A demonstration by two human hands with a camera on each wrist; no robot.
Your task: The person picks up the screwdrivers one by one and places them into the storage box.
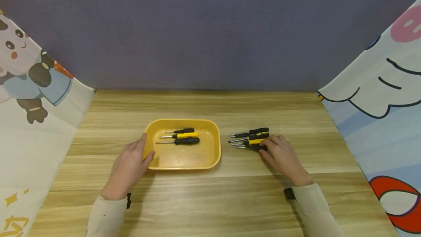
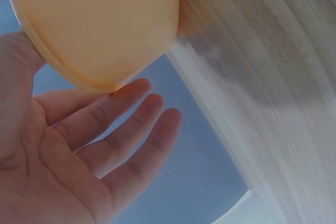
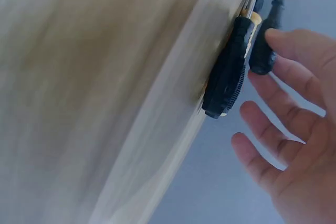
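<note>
A yellow tray (image 1: 184,167) holds a small black screwdriver (image 1: 186,130), a yellow-and-black one (image 1: 187,135) and a larger black one (image 1: 187,141). My left hand (image 1: 127,165) holds the tray's left end, thumb over the rim; in the left wrist view the other fingers of this hand (image 2: 79,140) spread by the outer wall (image 2: 105,24). Right of the tray lies a bunch of several screwdrivers (image 1: 256,138), handles to the right. At its near side my right hand (image 1: 284,158) pinches a black screwdriver (image 3: 264,45) between thumb and forefinger, its other fingers spread.
The wooden table (image 1: 204,200) extends around the tray and tools. A grey-blue panel (image 1: 204,32) stands behind it, and printed cartoon sheets (image 1: 36,94) flank both sides. A black wrist device (image 1: 289,194) shows by the right sleeve.
</note>
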